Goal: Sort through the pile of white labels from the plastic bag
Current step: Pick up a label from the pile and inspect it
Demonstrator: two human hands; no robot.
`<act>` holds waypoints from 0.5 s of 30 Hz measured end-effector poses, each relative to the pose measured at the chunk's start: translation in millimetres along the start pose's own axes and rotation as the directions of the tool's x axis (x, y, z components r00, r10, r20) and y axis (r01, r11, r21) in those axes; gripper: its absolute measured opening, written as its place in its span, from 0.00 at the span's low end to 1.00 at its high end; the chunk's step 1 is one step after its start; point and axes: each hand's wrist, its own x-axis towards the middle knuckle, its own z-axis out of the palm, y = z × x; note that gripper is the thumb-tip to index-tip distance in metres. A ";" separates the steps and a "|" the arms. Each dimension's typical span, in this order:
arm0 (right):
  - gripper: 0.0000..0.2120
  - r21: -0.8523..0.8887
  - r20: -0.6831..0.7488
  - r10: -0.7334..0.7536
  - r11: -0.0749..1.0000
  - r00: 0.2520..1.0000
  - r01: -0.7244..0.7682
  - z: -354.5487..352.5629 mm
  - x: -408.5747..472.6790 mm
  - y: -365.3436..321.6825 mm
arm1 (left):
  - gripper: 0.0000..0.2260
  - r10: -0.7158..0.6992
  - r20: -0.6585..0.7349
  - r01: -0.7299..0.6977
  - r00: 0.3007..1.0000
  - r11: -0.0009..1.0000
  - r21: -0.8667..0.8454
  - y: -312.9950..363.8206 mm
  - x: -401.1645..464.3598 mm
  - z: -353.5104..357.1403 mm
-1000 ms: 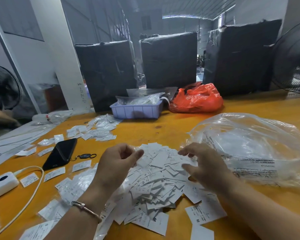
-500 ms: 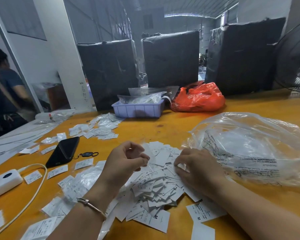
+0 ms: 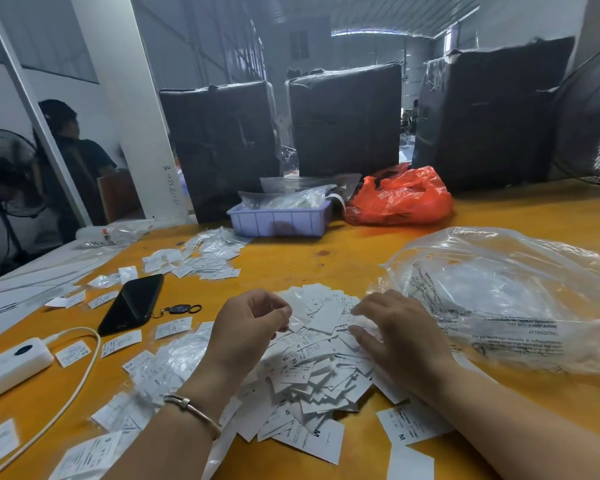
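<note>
A pile of white labels (image 3: pixel 321 370) with size letters lies on the orange table (image 3: pixel 343 258) in front of me. My left hand (image 3: pixel 248 329) hovers over the pile's left edge. Its fingers are curled, and the thumb and forefinger pinch the edge of a white label. My right hand (image 3: pixel 394 336) rests on the pile's right side with fingers spread and slightly blurred. The crumpled clear plastic bag (image 3: pixel 506 296) lies just right of the pile, touching my right hand's far side.
On the left lie a black phone (image 3: pixel 132 303), a key fob (image 3: pixel 181 309), a white power bank (image 3: pixel 11 367) with its cable, and scattered bagged labels (image 3: pixel 201 258). A purple tray (image 3: pixel 281 221) and an orange bag (image 3: pixel 404 199) sit behind. A person (image 3: pixel 73 150) stands far left.
Both hands have come down onto the pile and closer together. My left thumb has closed against the forefinger. A person has walked into view at the far left.
</note>
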 end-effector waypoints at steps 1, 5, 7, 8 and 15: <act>0.17 0.046 0.000 0.017 0.999 1.000 -0.017 0.6 -1.0 -2.1 | 0.05 0.013 -0.020 -0.012 1.000 1.000 0.017 -0.9 0.7 -0.2; 0.24 0.173 0.050 0.085 0.981 0.995 -0.092 5.7 -0.5 -9.6 | 0.06 0.026 -0.037 -0.025 0.999 1.000 0.011 -2.2 2.5 -0.6; 0.26 0.227 0.104 0.116 0.964 0.988 -0.137 7.7 4.1 -12.7 | 0.05 0.028 -0.025 -0.028 0.999 1.000 0.000 -2.4 2.3 -0.5; 0.28 0.246 0.134 0.126 0.957 0.983 -0.156 8.0 8.5 -14.9 | 0.05 0.030 -0.014 -0.030 0.999 1.000 -0.007 -2.4 2.2 -0.6; 0.15 -0.019 0.182 0.021 1.000 0.983 -0.018 12.4 35.2 -21.7 | 0.05 0.070 0.046 -0.069 0.996 0.997 -0.018 -1.6 1.0 -2.6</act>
